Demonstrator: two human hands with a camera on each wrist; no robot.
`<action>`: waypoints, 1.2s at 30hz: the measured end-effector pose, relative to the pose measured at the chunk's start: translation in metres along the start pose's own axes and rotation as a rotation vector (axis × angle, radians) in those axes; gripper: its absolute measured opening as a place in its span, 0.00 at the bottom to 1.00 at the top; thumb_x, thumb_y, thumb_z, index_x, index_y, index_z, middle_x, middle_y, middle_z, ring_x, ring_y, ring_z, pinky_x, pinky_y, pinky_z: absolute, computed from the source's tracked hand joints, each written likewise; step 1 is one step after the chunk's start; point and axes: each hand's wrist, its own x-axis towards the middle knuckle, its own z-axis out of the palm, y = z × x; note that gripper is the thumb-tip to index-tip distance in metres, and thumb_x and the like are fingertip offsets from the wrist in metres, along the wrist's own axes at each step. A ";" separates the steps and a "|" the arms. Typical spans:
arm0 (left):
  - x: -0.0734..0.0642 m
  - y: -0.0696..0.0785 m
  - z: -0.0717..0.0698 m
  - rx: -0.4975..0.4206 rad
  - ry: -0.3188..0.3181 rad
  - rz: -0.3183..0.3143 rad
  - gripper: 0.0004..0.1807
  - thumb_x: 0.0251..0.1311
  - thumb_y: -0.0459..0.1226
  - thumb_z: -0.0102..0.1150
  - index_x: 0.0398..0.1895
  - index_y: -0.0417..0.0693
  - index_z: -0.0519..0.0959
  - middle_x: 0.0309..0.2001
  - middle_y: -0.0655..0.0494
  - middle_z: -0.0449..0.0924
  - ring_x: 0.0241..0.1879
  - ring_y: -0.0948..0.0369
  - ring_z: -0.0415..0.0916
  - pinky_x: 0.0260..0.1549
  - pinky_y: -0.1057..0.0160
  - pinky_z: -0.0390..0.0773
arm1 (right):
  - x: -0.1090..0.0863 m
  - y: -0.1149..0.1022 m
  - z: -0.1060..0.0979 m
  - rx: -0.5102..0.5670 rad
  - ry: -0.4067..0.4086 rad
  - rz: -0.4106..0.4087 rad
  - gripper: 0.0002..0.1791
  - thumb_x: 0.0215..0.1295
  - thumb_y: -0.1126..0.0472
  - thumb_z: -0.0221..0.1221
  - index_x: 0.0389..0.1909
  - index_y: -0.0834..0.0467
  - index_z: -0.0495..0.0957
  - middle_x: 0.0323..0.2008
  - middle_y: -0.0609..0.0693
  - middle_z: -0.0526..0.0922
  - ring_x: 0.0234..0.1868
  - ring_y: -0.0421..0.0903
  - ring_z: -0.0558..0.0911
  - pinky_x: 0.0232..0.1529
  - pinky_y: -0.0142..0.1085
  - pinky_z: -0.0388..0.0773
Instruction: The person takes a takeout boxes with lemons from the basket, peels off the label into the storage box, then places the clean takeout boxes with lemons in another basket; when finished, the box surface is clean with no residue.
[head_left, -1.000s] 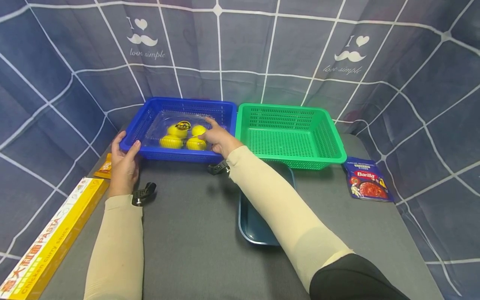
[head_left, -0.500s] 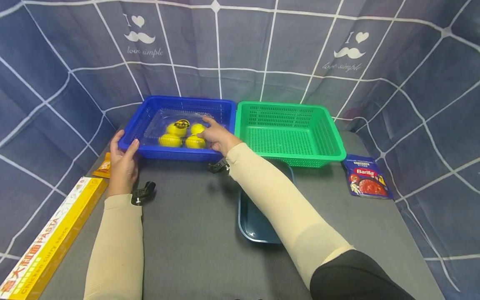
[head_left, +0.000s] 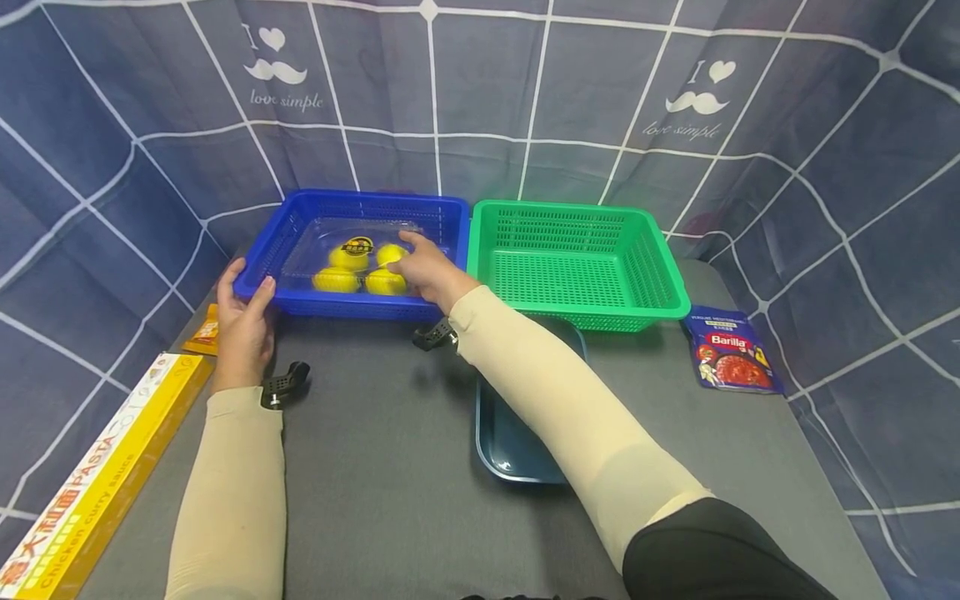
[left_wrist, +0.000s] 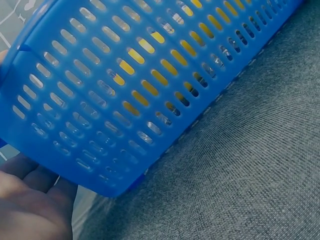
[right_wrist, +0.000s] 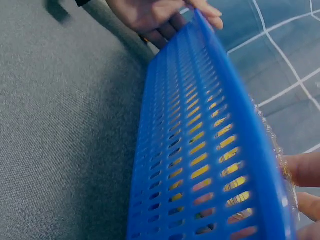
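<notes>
A clear lidded plastic box (head_left: 303,260) of several round yellow fruits (head_left: 336,280) lies inside the blue basket (head_left: 352,308) in the head view. My right hand (head_left: 433,271) holds the box by its right end, thumb on the near side and fingers reaching over the lid. At the basket's front left corner, my left hand (head_left: 243,329) grips the rim, with the thumb on the inner side. The left wrist view shows fingers (left_wrist: 37,180) under that corner and yellow through the slots. In the right wrist view, right-hand fingers (right_wrist: 302,170) touch the box edge above the rim.
A green basket (head_left: 577,321) stands right of the blue one. The right forearm partly covers a dark blue tray (head_left: 517,446). Left lie a yellow pasta box (head_left: 112,475) and a small orange packet (head_left: 202,333); right, a Barilla pouch (head_left: 731,350). Patterned cloth (head_left: 487,100) hangs behind.
My right hand and the clear box have shifted slightly left within the blue basket. The left hand keeps its grip on the corner. The whole head view has moved a little.
</notes>
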 end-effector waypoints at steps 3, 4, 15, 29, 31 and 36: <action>0.000 0.002 0.001 0.003 0.002 -0.007 0.39 0.72 0.34 0.66 0.80 0.65 0.61 0.79 0.50 0.60 0.74 0.55 0.63 0.71 0.60 0.61 | -0.002 -0.004 0.001 -0.003 0.002 -0.006 0.40 0.74 0.72 0.60 0.83 0.50 0.60 0.80 0.57 0.58 0.54 0.52 0.79 0.51 0.47 0.84; 0.000 0.002 0.001 0.006 0.003 -0.007 0.39 0.72 0.34 0.66 0.80 0.65 0.61 0.79 0.50 0.60 0.74 0.55 0.62 0.71 0.60 0.61 | -0.003 -0.005 0.001 0.001 0.002 -0.006 0.40 0.75 0.71 0.60 0.83 0.50 0.60 0.80 0.57 0.58 0.54 0.52 0.79 0.50 0.48 0.85; 0.005 -0.004 -0.001 -0.024 -0.018 0.024 0.39 0.71 0.33 0.66 0.80 0.62 0.61 0.78 0.50 0.60 0.73 0.55 0.63 0.70 0.62 0.64 | -0.005 -0.007 -0.006 0.103 -0.012 -0.029 0.40 0.75 0.73 0.58 0.84 0.51 0.58 0.79 0.62 0.58 0.32 0.50 0.79 0.43 0.50 0.87; 0.002 0.000 -0.003 0.074 0.009 -0.001 0.41 0.69 0.40 0.70 0.80 0.67 0.61 0.77 0.52 0.60 0.71 0.57 0.65 0.56 0.71 0.76 | -0.016 -0.021 -0.024 0.164 -0.071 -0.044 0.42 0.75 0.75 0.58 0.84 0.47 0.57 0.81 0.61 0.52 0.15 0.43 0.64 0.41 0.54 0.88; 0.003 0.000 -0.004 0.071 0.011 -0.002 0.41 0.69 0.40 0.70 0.80 0.67 0.61 0.78 0.51 0.60 0.71 0.57 0.65 0.56 0.72 0.76 | -0.018 -0.023 -0.025 0.179 -0.074 -0.047 0.43 0.75 0.76 0.57 0.84 0.48 0.57 0.82 0.62 0.50 0.15 0.44 0.64 0.41 0.56 0.87; 0.003 -0.001 -0.005 0.051 0.009 0.004 0.41 0.68 0.39 0.70 0.80 0.66 0.61 0.78 0.51 0.60 0.71 0.57 0.65 0.66 0.64 0.70 | -0.024 -0.028 -0.028 0.208 -0.070 -0.046 0.43 0.74 0.77 0.57 0.84 0.48 0.57 0.82 0.61 0.49 0.14 0.43 0.63 0.41 0.57 0.87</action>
